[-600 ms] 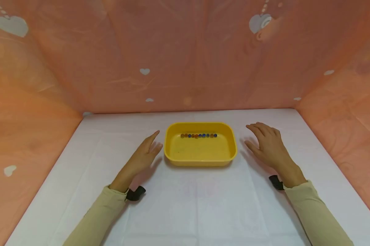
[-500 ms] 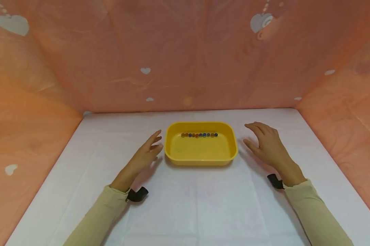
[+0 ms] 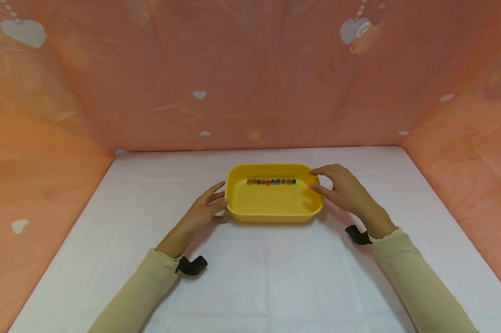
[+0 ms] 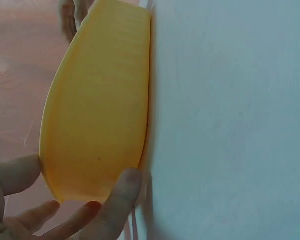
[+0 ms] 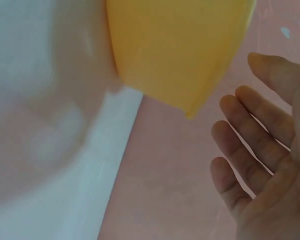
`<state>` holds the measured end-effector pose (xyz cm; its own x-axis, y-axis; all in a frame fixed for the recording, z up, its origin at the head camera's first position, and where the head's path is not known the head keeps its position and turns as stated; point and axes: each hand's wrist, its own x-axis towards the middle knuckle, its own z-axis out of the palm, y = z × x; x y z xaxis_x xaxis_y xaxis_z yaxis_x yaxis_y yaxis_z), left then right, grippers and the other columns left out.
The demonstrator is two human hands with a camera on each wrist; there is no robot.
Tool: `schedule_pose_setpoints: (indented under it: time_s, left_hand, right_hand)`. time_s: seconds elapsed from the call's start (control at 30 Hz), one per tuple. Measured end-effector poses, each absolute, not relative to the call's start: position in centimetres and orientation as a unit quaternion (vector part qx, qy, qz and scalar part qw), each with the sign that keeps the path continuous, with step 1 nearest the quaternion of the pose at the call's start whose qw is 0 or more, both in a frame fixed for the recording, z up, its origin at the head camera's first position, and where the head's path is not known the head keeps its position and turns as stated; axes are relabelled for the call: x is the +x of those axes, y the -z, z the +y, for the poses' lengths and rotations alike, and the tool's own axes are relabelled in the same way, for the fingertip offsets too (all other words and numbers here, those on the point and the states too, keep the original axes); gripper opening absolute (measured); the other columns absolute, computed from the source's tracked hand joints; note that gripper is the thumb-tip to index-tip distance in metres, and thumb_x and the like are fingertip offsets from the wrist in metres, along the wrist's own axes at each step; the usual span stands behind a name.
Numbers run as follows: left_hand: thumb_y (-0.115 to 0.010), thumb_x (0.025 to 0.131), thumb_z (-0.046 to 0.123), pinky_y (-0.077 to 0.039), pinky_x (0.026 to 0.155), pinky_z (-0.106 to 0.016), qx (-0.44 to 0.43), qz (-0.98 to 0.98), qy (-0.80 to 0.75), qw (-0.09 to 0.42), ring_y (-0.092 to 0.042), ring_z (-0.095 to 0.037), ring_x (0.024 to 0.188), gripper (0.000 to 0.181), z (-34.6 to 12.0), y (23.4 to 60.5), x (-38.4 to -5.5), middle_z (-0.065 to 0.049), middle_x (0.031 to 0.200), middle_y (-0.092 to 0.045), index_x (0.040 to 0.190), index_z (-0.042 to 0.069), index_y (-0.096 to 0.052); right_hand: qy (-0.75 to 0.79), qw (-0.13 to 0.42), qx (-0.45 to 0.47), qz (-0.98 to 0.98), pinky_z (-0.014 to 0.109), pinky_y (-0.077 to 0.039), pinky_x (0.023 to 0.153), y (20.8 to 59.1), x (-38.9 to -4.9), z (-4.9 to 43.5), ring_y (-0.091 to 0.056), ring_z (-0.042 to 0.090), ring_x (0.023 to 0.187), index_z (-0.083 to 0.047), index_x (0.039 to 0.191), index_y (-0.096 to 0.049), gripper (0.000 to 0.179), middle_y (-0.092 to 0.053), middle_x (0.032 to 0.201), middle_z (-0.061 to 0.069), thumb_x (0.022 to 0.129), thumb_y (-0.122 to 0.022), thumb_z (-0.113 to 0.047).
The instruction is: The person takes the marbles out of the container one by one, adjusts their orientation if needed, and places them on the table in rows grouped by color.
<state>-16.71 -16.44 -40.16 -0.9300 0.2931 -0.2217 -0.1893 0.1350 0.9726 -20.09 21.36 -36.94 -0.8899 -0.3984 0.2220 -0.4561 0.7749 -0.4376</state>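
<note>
A yellow plastic tray (image 3: 274, 218) stands on the white cloth. Inside it, several small glass marbles (image 3: 268, 182), orange and blue, lie in a row near the far wall. My left hand (image 3: 198, 212) is at the tray's left end; in the left wrist view its thumb (image 4: 20, 175) meets the rim and another finger (image 4: 127, 187) touches the lower wall. Over the right end hovers my right hand (image 3: 348, 189), fingers bent loosely. The right wrist view shows its fingers (image 5: 242, 157) apart from the tray wall. Neither wrist view shows the marbles.
White cloth (image 3: 267, 277) covers the table. Orange sheeting with pale hearts (image 3: 233, 69) rises along the back and both sides. A black wrist mount (image 3: 192, 265) sits at the left cuff, another black mount (image 3: 357, 235) at the right.
My right hand has moved left, from beside the tray to over its right end. My left hand has moved slightly right to the tray's left end, its fingers spreading.
</note>
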Motion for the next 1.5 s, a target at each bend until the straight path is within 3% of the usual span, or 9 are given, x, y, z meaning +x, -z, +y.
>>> schedule_pose_setpoints:
  time_s: [0.17,0.33,0.57,0.7,0.93,1.3,1.5]
  left_hand:
    - [-0.055,0.102,0.013,-0.06,0.088,-0.039,0.024,0.725,-0.666,0.174,-0.057,-0.031,0.121,0.064,-16.0,40.5,-16.7,-0.018,0.159,-0.033,0.158,0.022,-0.025]
    - [-0.058,0.1,0.009,-0.061,0.088,-0.039,0.03,0.729,-0.667,0.154,-0.057,-0.034,0.122,0.066,-15.8,40.8,-16.6,-0.018,0.157,-0.036,0.158,0.021,-0.028]
    - [-0.056,0.1,0.003,-0.06,0.089,-0.043,0.031,0.716,-0.683,0.141,-0.063,-0.026,0.109,0.063,-15.6,41.0,-16.6,-0.017,0.156,-0.037,0.156,0.019,-0.032]
    - [-0.056,0.099,0.003,-0.06,0.091,-0.046,0.025,0.709,-0.691,0.138,-0.065,-0.02,0.098,0.062,-15.5,41.0,-16.6,-0.018,0.156,-0.038,0.155,0.017,-0.034]
    - [-0.057,0.099,0.005,-0.059,0.092,-0.045,0.019,0.712,-0.687,0.144,-0.064,-0.026,0.108,0.062,-15.5,40.9,-16.6,-0.016,0.156,-0.037,0.155,0.019,-0.034]
    - [-0.058,0.099,0.006,-0.059,0.093,-0.043,0.015,0.721,-0.679,0.136,-0.064,-0.026,0.109,0.061,-15.5,41.0,-16.6,-0.015,0.155,-0.04,0.154,0.02,-0.036]
    - [-0.059,0.098,0.005,-0.058,0.094,-0.044,0.017,0.723,-0.677,0.136,-0.062,-0.031,0.115,0.063,-15.5,40.9,-16.6,-0.016,0.155,-0.04,0.155,0.019,-0.036]
  right_hand:
    - [-0.227,0.039,0.238,-0.944,0.049,-0.045,0.101,37.2,-21.2,20.3,-0.054,0.031,0.111,-0.007,0.125,-0.067,0.039,-0.068,0.12,0.013,0.092,-0.072,-0.028]
    - [-0.195,0.035,0.243,-0.949,0.05,-0.039,0.103,37.6,-22.4,19.4,-0.047,0.032,0.113,-0.009,0.122,-0.07,0.037,-0.063,0.122,0.015,0.091,-0.074,-0.03]
    - [-0.141,0.051,0.252,-0.956,0.045,-0.038,0.087,37.9,-23.6,18.3,-0.047,0.029,0.102,-0.012,0.114,-0.074,0.032,-0.065,0.111,0.011,0.087,-0.077,-0.029]
    - [-0.114,0.056,0.247,-0.961,0.046,-0.036,0.089,37.8,-24.1,17.7,-0.044,0.03,0.109,-0.015,0.11,-0.076,0.027,-0.061,0.115,0.01,0.087,-0.078,-0.027]
    - [-0.076,0.045,0.216,-0.972,0.058,-0.026,0.107,37.8,-24.7,17.1,-0.021,0.039,0.141,-0.017,0.101,-0.079,0.019,-0.042,0.148,0.013,0.086,-0.078,-0.029]
    - [-0.045,-0.01,0.208,-0.977,0.057,-0.024,0.108,38.0,-25.5,16.5,-0.03,0.035,0.139,-0.021,0.11,-0.078,0.025,-0.051,0.145,0.012,0.087,-0.077,-0.031]
    - [-0.044,-0.018,0.199,-0.979,0.057,-0.024,0.108,38.3,-25.7,16.3,-0.033,0.034,0.137,-0.022,0.107,-0.079,0.024,-0.054,0.142,0.011,0.085,-0.078,-0.033]
